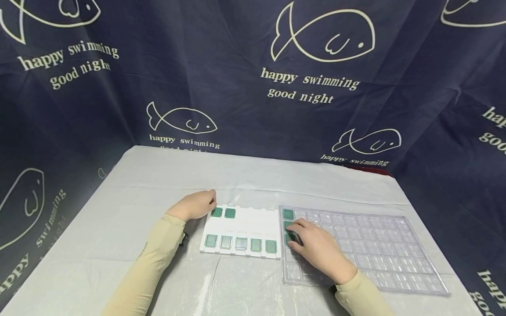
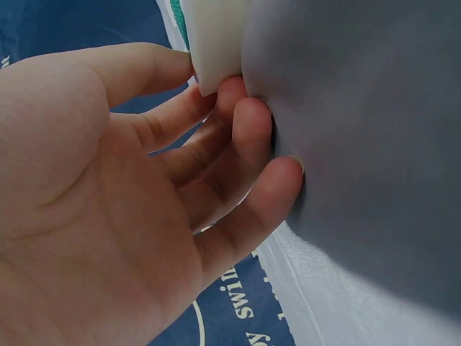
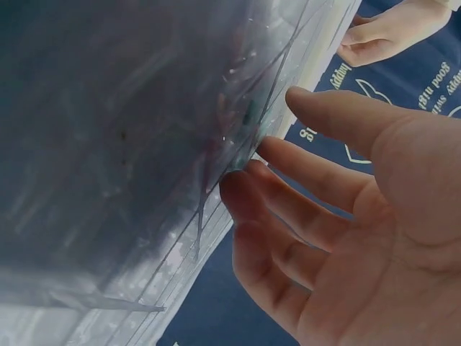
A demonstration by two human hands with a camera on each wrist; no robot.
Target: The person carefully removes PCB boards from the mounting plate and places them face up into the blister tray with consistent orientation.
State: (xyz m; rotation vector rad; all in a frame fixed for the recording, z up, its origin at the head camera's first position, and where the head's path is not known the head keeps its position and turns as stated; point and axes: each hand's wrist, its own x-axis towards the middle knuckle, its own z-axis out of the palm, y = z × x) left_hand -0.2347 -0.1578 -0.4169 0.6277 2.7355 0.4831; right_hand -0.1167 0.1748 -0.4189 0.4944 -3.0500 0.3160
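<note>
My left hand point(image 1: 199, 204) pinches the upper left corner of a white slotted holder point(image 1: 253, 224), its thumb on the face and fingers at the edge, as the left wrist view shows point(image 2: 216, 50). Two green perforated circuit boards point(image 1: 229, 213) sit in the holder's far row, and several point(image 1: 241, 243) in its near row. My right hand point(image 1: 318, 248) reaches over the left column of a clear plastic compartment tray point(image 1: 379, 239). Thumb and forefinger are spread around a green circuit board point(image 1: 290, 238) there; two more show above it, the top one point(image 1: 288, 214) uncovered.
Holder and tray lie side by side on a table with a pale grey cloth point(image 1: 166, 175). The tray's other visible compartments show no boards. A dark blue curtain point(image 1: 237, 79) with fish drawings and lettering hangs behind and at both sides.
</note>
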